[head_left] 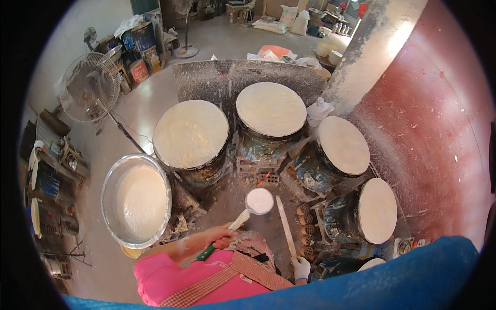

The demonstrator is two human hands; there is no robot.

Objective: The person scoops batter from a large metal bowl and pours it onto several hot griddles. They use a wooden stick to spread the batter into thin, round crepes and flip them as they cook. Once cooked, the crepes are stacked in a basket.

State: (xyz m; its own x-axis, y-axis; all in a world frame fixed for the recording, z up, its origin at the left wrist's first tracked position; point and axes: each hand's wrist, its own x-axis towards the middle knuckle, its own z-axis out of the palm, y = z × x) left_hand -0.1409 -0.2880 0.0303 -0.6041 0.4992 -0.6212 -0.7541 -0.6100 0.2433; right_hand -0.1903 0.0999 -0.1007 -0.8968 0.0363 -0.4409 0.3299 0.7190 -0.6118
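Note:
My bare left hand [221, 236] is closed around the handle of a ladle [260, 200], whose round cup holds white liquid; the handle has a green end. My gloved right hand [300, 268] grips a long pale flat stick [285, 222], held upright to the right of the ladle. A wide metal basin [107, 199] of creamy white batter stands at my left. Several dark drums with round, cream-coated tops [191, 133] form an arc before me, continuing to the back middle [271, 107], right [344, 144] and near right [378, 211]. Their coatings look smooth and thin.
A standing fan [89, 85] is at left, near cluttered drums [44, 178]. A low board [201, 77] backs the arc, beside a pillar [377, 57] and reddish curved surface [434, 124]. Sacks [300, 21] lie farther back. Bricks and perforated cylinders [306, 227] sit between drums.

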